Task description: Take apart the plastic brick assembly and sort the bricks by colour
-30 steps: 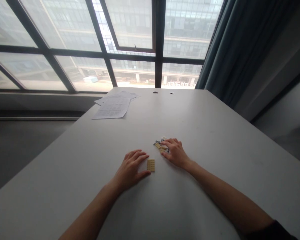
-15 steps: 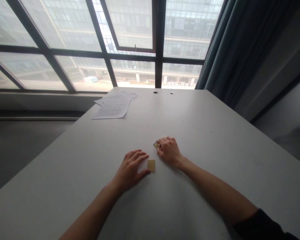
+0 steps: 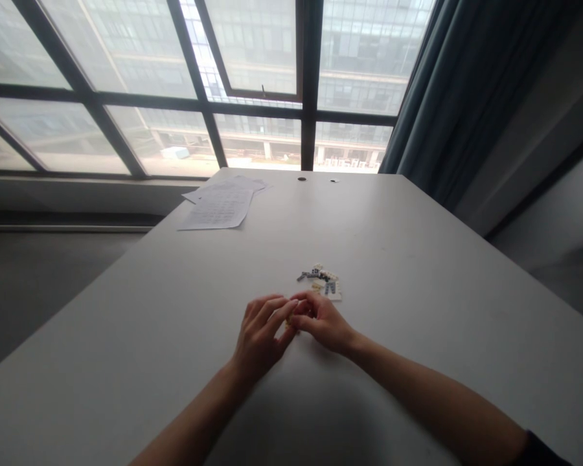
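My left hand (image 3: 260, 331) is closed around a small tan studded building plate (image 3: 288, 322), with its fingers at the far side and its thumb at the near side. Most of the plate is hidden by the hands. My right hand (image 3: 326, 323) meets it over the plate, thumb and fingers pinched together. Whatever sits in that pinch is too small and covered to make out. Just beyond the right hand lies a little pile of toy building bricks (image 3: 331, 288) in grey, white and pale yellow.
Printed paper sheets (image 3: 218, 208) lie at the far left of the white table (image 3: 398, 259). Two cable holes, one of them (image 3: 302, 179) dark, sit near the back edge. Behind are framed windows, with a dark curtain (image 3: 432, 103) at right.
My right hand has come back from the brick pile toward me and to the left, uncovering the pile. It now touches the left hand over the tan plate. My left fingers have drawn in slightly.
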